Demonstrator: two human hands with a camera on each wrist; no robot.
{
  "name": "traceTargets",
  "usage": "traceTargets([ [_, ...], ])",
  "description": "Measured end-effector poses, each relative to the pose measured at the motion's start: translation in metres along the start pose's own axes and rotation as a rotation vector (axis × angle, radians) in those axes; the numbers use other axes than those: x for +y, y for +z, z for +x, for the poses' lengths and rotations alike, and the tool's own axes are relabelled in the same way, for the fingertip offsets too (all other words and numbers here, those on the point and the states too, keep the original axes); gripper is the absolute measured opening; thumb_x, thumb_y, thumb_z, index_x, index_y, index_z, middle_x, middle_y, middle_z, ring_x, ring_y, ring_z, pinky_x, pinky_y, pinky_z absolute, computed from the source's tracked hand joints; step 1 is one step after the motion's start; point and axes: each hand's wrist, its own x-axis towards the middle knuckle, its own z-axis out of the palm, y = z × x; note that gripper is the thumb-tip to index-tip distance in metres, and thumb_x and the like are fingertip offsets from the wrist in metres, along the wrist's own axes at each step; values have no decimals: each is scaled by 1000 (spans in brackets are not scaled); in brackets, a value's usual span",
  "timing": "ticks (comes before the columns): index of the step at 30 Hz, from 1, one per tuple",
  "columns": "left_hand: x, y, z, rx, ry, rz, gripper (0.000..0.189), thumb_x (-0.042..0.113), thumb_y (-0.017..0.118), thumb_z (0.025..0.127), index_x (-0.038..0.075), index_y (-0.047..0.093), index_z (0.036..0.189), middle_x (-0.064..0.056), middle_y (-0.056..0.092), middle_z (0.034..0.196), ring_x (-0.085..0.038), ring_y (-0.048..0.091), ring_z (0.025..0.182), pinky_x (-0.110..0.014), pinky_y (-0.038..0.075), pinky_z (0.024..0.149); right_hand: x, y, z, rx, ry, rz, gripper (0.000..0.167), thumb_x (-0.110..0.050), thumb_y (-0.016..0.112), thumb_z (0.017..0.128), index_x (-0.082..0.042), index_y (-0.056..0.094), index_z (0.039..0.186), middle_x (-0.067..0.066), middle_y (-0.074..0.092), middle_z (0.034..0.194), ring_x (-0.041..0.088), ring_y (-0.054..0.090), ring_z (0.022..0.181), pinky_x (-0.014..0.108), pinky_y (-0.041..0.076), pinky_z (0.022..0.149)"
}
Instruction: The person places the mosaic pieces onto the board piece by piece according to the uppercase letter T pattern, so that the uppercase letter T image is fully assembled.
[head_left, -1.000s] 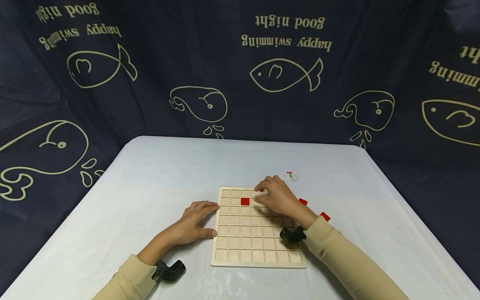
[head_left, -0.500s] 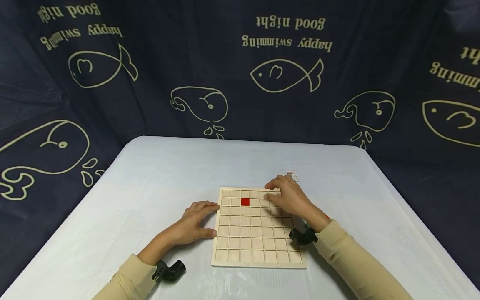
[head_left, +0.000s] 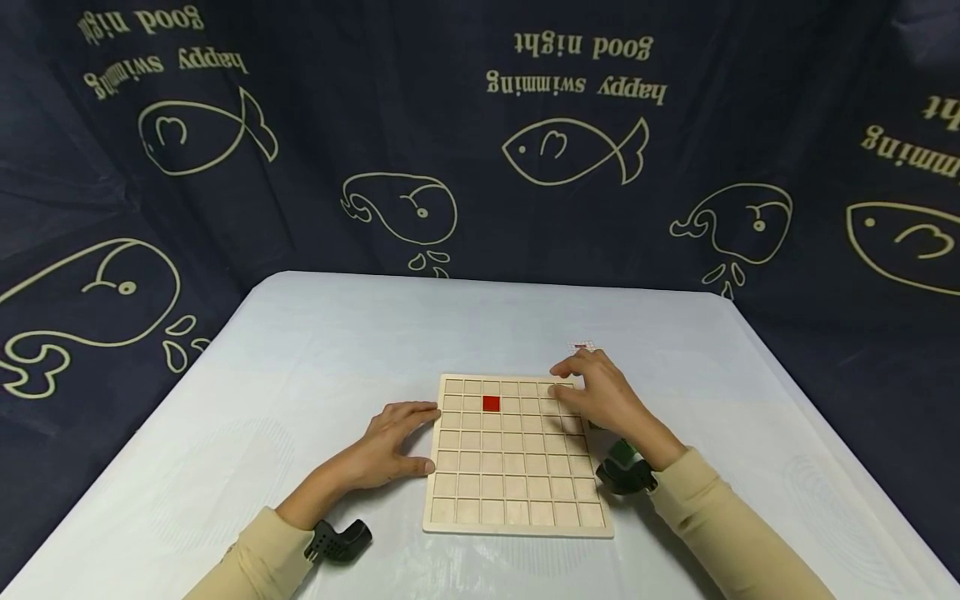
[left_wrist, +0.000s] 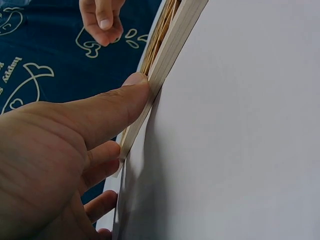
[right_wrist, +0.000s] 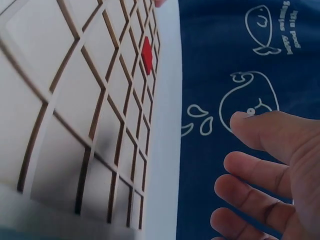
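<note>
A pale wooden board (head_left: 504,462) with a grid of square recesses lies on the table. One red tile (head_left: 491,404) sits in a recess near its far edge, and the same red tile (right_wrist: 146,55) shows in the right wrist view. My left hand (head_left: 390,446) rests against the board's left edge, its thumb touching the wooden rim (left_wrist: 172,45) in the left wrist view. Above the board's far right corner hovers my right hand (head_left: 603,396). Its thumb and fingers are apart with nothing between them, as the right hand (right_wrist: 302,170) also shows in its wrist view.
A small printed grid card (head_left: 581,344) lies beyond the board, partly hidden by the right hand. A green patch (head_left: 624,452) shows at the right wrist. White cloth (head_left: 360,333) covers the table, and a dark curtain (head_left: 465,125) hangs behind it.
My right hand has moved rightward across the board's far side, away from the red tile. Its arm now hides the red pieces seen earlier right of the board. The left hand stays put.
</note>
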Motion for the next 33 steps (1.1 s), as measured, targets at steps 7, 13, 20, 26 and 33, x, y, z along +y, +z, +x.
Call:
traceTargets([
  [7, 1, -1, 1, -7, -6, -14, 72, 29, 75, 77, 7, 45, 139, -11, 39, 148, -34, 28, 137, -58, 20, 106, 10, -8, -6, 12, 40, 11, 28, -25, 68, 86, -9, 68, 110, 8, 63, 102, 27, 50, 92, 34, 40, 73],
  [13, 0, -1, 1, -11, -8, -10, 73, 31, 75, 77, 7, 45, 139, -11, 39, 147, -34, 28, 137, -58, 20, 106, 22, -13, -13, 9, 96, 12, 30, -27, 68, 86, -11, 68, 111, 7, 63, 104, 27, 50, 93, 35, 41, 74],
  [20, 0, -1, 1, -13, -9, -8, 72, 31, 75, 78, 7, 45, 139, -9, 40, 147, -33, 29, 137, -57, 21, 106, 36, -14, -21, 14, 144, 6, 31, -26, 69, 85, -8, 68, 110, 9, 63, 104, 28, 50, 97, 39, 42, 77],
  [26, 0, -1, 1, -16, -9, -12, 72, 30, 75, 78, 7, 45, 139, -9, 40, 147, -33, 29, 136, -58, 21, 106, 47, -14, -28, 12, 190, -5, 32, -26, 70, 84, -6, 68, 109, 10, 63, 104, 27, 50, 98, 42, 43, 77],
  [33, 1, 0, 1, -23, -26, -21, 72, 30, 75, 78, 7, 45, 140, -9, 39, 148, -32, 28, 137, -57, 20, 106, 57, -12, -32, 36, 156, -46, 30, -23, 72, 82, -4, 70, 105, 11, 65, 98, 27, 53, 93, 42, 44, 76],
])
